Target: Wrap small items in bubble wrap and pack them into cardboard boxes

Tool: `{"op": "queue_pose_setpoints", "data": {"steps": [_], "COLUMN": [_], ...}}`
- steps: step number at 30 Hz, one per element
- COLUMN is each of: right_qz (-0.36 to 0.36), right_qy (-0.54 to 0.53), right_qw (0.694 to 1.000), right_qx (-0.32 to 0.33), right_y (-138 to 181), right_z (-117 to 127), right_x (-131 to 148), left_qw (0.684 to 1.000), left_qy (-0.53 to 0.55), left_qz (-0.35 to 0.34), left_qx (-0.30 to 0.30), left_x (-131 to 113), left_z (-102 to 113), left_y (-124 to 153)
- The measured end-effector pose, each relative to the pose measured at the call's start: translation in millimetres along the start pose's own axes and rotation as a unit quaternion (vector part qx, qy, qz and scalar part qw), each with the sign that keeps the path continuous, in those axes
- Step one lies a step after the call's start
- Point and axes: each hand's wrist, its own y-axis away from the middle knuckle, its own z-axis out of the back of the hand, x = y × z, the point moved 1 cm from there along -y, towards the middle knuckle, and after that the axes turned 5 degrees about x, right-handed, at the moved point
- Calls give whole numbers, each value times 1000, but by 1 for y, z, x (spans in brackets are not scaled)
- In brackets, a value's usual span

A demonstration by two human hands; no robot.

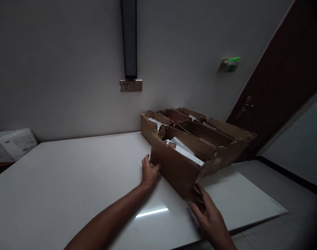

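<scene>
Closest to me, my right hand lies low at the near bottom corner of the cardboard box, fingers spread and loose, their tips against the cardboard; it is not closed around anything. A little further out, my left hand rests flat on the white table with its fingers pressed to the box's left corner, thumb raised along the wall, likewise unclenched. So the box lies between my two palms, touching both, its long near wall running slantwise from one hand to the other. I judge that I hold it this way because the cardboard looks soft and torn at the rim, and a palm at each end steadies it better than a pinch would.

Inside, cardboard dividers split the box into compartments; white packets lie in the nearest one, and what is in the far ones I cannot tell. The box's far end sits near the wall. Beyond it a wall socket hangs under a black strip, a dark door stands at the right, and a white bag lies far left.
</scene>
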Motion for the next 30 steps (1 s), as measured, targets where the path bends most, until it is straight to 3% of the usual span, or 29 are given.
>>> {"op": "queue_pose_setpoints", "data": {"steps": [6,17,26,30], "right_qz": [7,-17,-17,-44], "right_qy": [-19,-43,-45,-102], "right_qw": [999,998,998,991], "right_qx": [36,48,34,72], "right_y": [-7,-11,-9,-13], "right_z": [-6,-1,3,22], "right_x": [-5,2,16,36], "left_qw": [994,979,971,972], "left_qy": [-35,-99,-127,-127], "left_qz": [-63,-106,-128,-127], "left_qx": [80,146,154,154], "left_x": [8,18,16,17], "left_z": [-26,-19,-16,-16], "left_y": [14,19,22,22]}}
